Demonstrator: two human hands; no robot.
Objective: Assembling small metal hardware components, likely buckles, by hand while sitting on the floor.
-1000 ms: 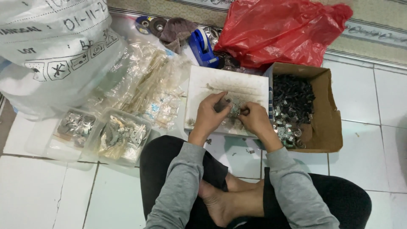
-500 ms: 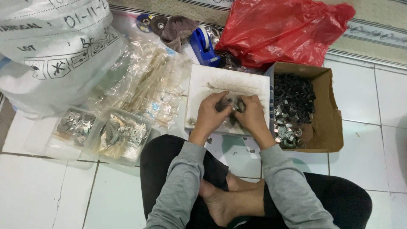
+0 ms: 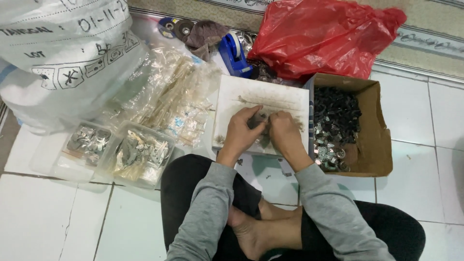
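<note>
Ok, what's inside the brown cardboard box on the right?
The cardboard box holds a heap of small metal parts, dark ones toward the far end and shinier silver ones nearer the person. The heap covers most of the box's bottom.

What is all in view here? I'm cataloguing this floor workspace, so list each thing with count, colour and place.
White board: one, dirty white, centre, under the hands.
Cardboard box: one, brown, right of the board, holding dark and silvery small metal parts.
Red plastic bag: one, top right.
Tape dispenser: one, blue, top centre.
White sack: one, top left.
Clear trays: two, lower left, holding metal pieces.
Clear packets: a pile, left of the board.
Left hand: on the board, pinching a small part.
Right hand: beside it, fingertips meeting.
</note>
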